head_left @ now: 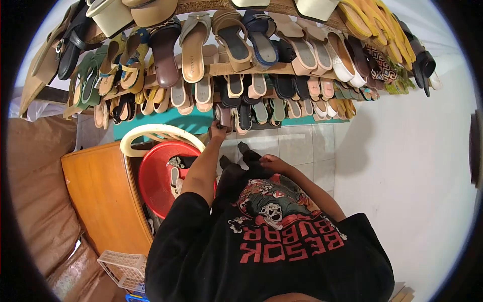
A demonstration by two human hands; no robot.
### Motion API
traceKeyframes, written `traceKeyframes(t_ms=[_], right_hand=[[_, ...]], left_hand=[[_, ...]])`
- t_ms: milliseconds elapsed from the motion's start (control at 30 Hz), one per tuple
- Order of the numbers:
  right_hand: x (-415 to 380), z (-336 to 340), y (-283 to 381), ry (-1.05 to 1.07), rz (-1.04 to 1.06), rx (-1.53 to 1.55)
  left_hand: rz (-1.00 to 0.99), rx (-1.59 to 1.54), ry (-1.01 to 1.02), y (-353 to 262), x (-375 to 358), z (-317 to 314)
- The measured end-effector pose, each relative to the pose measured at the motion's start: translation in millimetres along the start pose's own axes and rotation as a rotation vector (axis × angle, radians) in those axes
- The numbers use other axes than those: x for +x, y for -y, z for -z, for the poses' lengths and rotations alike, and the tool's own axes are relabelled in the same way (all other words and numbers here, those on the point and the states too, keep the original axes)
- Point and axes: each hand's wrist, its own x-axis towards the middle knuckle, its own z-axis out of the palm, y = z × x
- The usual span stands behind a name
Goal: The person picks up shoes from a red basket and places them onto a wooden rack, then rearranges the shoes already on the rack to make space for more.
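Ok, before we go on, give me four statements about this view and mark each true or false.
1. The left hand is at the bottom row of sandals. True.
2. The red basin is empty. False: it has footwear in it.
3. The right hand touches the yellow sandals. False: it is by the black trousers.
4. A white slotted plastic crate shows at lower left. True.

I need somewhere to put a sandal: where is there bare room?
Bare: floor tiles between the shoe rack, right hand and white wall; also inside the red basin, picture-left of its shoes. Crowded: the rack's tiers, packed with sandals, including by the left hand.
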Motion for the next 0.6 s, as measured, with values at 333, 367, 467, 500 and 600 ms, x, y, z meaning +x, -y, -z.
traceKeyframes(t_ms=[333, 367, 467, 500, 600], right_hand=[[0.9, -15.4, -1.5, -0.060, 0.067, -0.030], [-2.0, -16.7, 0.2, -0.074, 0.045, 0.017], [7.6, -10.8, -16.6, -0.046, 0.095, 0.049], [8.1, -9.9, -14.1, -0.048, 0.099, 0.044], [10.0, -11.7, -6.1, -0.062, 0.105, -0.114]], left_hand=[[0.191, -0.035, 0.071, -41.1, -14.2, 2.4], [0.254, -0.116, 0.090, -56.9, -24.5, 6.3], [0.251, -0.094, 0.065, -59.1, -24.1, 6.5], [0.246, -0.099, 0.065, -65.9, -26.6, 7.4], [0.334, -0.194, 0.102, -76.5, -41.8, 13.1]])
